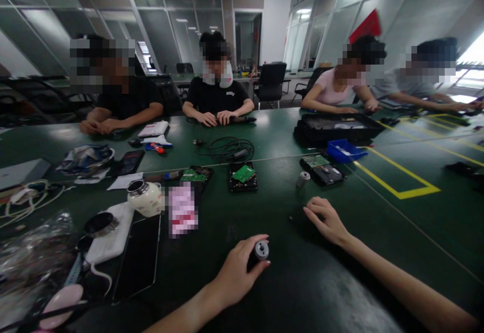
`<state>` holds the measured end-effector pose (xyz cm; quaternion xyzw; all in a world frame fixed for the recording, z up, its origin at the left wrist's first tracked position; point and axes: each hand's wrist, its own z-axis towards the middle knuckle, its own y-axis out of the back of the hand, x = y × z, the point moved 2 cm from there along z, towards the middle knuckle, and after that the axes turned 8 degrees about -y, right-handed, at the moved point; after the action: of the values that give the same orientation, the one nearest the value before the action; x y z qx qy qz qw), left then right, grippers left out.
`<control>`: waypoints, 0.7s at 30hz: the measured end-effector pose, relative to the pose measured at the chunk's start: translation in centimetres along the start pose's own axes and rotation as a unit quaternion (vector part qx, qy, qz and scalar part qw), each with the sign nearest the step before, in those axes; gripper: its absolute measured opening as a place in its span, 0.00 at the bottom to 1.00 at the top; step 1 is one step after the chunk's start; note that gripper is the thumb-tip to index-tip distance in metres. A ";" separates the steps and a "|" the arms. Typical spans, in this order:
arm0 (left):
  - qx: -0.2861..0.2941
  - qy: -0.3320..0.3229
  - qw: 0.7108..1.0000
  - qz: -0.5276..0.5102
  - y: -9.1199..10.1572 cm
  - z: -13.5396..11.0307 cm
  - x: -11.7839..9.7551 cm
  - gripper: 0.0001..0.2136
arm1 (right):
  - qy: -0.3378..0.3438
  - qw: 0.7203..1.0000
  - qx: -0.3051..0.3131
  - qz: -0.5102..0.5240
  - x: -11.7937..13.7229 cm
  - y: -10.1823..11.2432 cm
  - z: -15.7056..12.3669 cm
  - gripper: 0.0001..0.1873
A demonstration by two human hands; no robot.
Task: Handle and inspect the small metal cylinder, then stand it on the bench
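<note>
My left hand (pixel 242 267) is closed around the side of a small cylindrical metal motor (pixel 261 250), its round end face turned up, thumb and fingers on opposite sides. To the right, my right hand (pixel 327 219) is over the green tabletop with its fingers loosely bent and apart; I see nothing held in it. A tiny part (pixel 290 218), too small to name, lies just left of its fingertips. Beyond that hand stands a second metal motor (pixel 303 179), upright. Two hard drives (pixel 324 168) with green circuit boards, one a black hard drive (pixel 244 180), lie farther back.
A blue tray (pixel 344 151) and a black case (pixel 338 128) sit at the back right. A coiled black cable (pixel 230 149) lies mid-table. On the left are a cream jar (pixel 145 199), a phone-like dark slab (pixel 138 257) and plastic bags (pixel 41 252). Several people sit opposite.
</note>
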<state>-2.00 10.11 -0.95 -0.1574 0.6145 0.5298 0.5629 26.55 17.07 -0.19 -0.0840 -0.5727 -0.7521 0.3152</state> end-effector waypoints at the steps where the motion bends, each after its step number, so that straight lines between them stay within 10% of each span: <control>1: 0.000 0.001 1.000 0.001 0.0 0.0 0.0 0.22 | 0.000 1.000 0.008 0.000 -0.1 0.0 -0.1 0.22; 21: 0.005 -0.008 1.000 0.015 0.1 0.0 -0.1 0.22 | -0.011 0.992 0.118 0.029 0.4 -1.7 0.7 0.13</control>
<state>-2.03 10.07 -0.85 -0.1407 0.6148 0.5365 0.5607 25.06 17.77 -1.17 -0.0713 -0.6584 -0.6686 0.3382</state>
